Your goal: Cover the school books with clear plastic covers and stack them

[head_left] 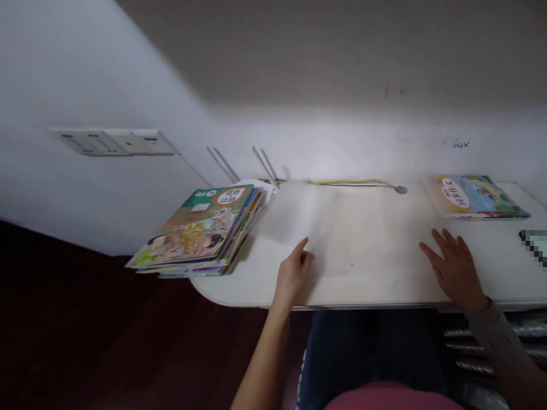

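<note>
Head view: we look down at a white desk with a rounded end, and both of our hands are on it. Our left hand sits near the front edge with its fingers loosely curled. A pale, blurred sheet lies just ahead of that hand, and we cannot tell whether the hand is gripping it. Our right hand lies open and palm down on the desktop, fingers spread, holding nothing, and a grey sleeve covers our wrist.

To the left of our left hand, a thick stack of illustrated books sits at the rounded end, overhanging the desk's edge. Beyond our right hand, a single picture book lies flat near the wall. A yellow and black cable runs along the back of the desk to a round grey disc. Thin grey rods lean against the wall behind the stack, and a white wall panel sits farther left. A pixelated object shows at the right edge. Below the desk are our dark jeans.
</note>
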`<state>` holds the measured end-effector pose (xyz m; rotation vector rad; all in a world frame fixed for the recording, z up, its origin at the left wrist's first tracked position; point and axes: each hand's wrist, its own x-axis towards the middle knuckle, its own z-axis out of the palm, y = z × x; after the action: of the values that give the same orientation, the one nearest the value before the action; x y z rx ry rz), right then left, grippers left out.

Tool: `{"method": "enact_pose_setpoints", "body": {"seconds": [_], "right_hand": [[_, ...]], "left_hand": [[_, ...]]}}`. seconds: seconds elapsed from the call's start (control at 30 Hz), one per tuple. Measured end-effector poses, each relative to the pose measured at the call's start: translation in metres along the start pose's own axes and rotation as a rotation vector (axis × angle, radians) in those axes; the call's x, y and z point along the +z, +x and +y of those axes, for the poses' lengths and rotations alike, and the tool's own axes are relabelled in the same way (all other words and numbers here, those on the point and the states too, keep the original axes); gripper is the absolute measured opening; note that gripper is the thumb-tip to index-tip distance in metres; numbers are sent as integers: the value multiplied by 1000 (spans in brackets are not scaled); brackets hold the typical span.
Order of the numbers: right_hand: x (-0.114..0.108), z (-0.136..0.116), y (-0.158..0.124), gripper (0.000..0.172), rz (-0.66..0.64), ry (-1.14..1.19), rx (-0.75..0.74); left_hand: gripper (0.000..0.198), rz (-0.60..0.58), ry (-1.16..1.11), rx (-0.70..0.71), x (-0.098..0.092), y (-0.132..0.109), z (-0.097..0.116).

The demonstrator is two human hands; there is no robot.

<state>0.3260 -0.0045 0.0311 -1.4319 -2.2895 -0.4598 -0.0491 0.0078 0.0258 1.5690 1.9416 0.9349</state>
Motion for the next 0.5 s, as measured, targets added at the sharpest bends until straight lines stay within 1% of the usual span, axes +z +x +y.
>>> {"method": "enact_pose_setpoints", "body": {"seconds": [0.07, 0.1, 0.13, 0.2, 0.3, 0.4, 0.43, 0.5], "right_hand": [[17, 1, -9, 40, -122, -18, -44], [26, 2, -14, 38, -172, -19, -59], [34, 5, -18, 38, -217, -14, -73], [45, 11, -26, 46, -287, 10, -102], [51, 17, -31, 59, -321, 35, -124], [47, 15, -26, 60, -299, 29, -91], [45, 13, -22, 60, -286, 25, -77], [42, 6, -13, 57, -249, 17, -61]], "left_hand": [[44, -1, 280, -10, 9, -5, -5], [44, -3, 381, -9, 12, -7, -5], [44, -6, 457, -3, 14, -9, -4], [44, -12, 547, 14, 17, -11, 0], [44, -19, 588, 16, 20, -10, 1], [45, -1, 547, 32, 21, -9, -4], [45, 28, 519, 57, 19, -7, -5], [44, 127, 476, 138, 11, -3, -8]]}}
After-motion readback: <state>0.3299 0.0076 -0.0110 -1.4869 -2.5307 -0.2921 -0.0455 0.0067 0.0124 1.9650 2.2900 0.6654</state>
